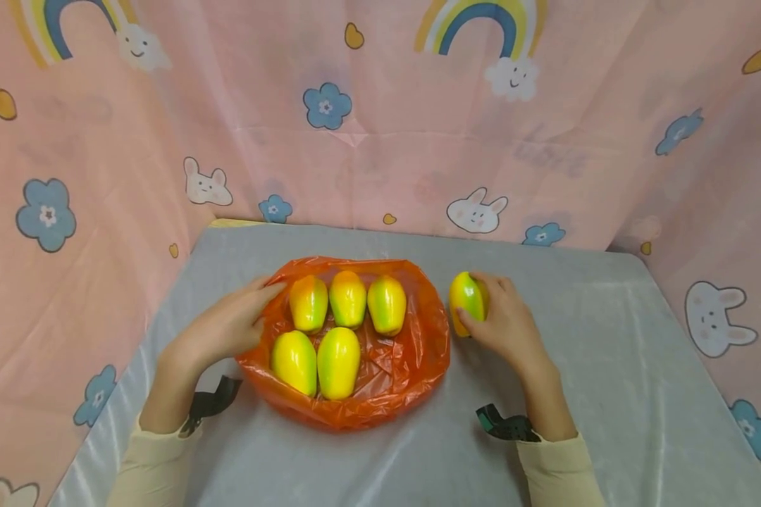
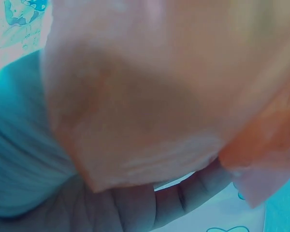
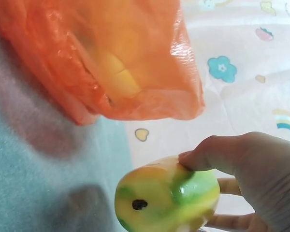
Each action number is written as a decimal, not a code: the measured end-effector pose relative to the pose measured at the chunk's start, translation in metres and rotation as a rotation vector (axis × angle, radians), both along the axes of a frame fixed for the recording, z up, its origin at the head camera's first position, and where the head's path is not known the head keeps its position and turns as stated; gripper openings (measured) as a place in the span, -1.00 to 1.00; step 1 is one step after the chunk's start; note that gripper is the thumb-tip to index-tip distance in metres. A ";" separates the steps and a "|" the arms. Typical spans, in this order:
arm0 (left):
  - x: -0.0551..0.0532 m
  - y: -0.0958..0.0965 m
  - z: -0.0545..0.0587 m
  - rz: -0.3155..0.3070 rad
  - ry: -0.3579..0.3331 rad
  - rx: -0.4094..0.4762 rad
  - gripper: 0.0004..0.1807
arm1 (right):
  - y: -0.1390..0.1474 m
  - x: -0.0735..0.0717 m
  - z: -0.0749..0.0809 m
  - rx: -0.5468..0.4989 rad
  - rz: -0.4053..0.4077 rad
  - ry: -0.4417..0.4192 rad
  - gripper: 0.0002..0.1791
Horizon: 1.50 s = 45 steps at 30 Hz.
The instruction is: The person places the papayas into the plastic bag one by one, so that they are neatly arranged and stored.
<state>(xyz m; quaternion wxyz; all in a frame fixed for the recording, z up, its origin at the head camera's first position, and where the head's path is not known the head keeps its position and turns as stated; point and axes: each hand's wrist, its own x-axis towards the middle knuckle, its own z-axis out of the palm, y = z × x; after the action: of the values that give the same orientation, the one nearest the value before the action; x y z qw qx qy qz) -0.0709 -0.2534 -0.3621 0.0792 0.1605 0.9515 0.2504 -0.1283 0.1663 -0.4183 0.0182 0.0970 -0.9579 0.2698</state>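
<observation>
An orange-red plastic bag (image 1: 418,366) lies spread wide, with several glossy yellow-green papayas (image 1: 338,362) inside it in two rows. At its left edge, my left hand (image 1: 228,320) grips the rim. Bag film (image 2: 150,116) fills most of the left wrist view and hides part of that hand, with fingers showing beneath it. To the right of the bag, my right hand (image 1: 504,317) holds one more papaya (image 1: 467,299) between thumb and fingers. The right wrist view shows a dark spot on the end of this held papaya (image 3: 159,193), below the bag's side.
A grey cloth-covered table (image 1: 609,366) extends around the bag. Pink printed curtains (image 1: 380,155) stand at the back and both sides. Each wrist wears a dark strap mount (image 1: 507,424) below the hand.
</observation>
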 end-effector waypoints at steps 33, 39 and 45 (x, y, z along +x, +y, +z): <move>-0.001 -0.003 -0.001 -0.007 0.026 -0.017 -0.25 | -0.021 0.030 0.041 -0.212 0.063 0.124 -0.22; -0.002 -0.004 0.000 -0.009 0.030 -0.018 -0.25 | -0.027 0.036 0.047 -0.225 0.063 0.152 -0.22; -0.001 -0.003 0.002 -0.004 0.027 -0.022 -0.25 | -0.037 0.045 0.050 -0.252 0.122 0.152 -0.21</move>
<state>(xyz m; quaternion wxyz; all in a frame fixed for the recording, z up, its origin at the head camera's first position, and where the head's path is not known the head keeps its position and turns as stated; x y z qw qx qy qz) -0.0719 -0.2560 -0.3603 0.0685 0.1651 0.9548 0.2373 -0.0837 0.1294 -0.3681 0.0861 0.1721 -0.9047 0.3801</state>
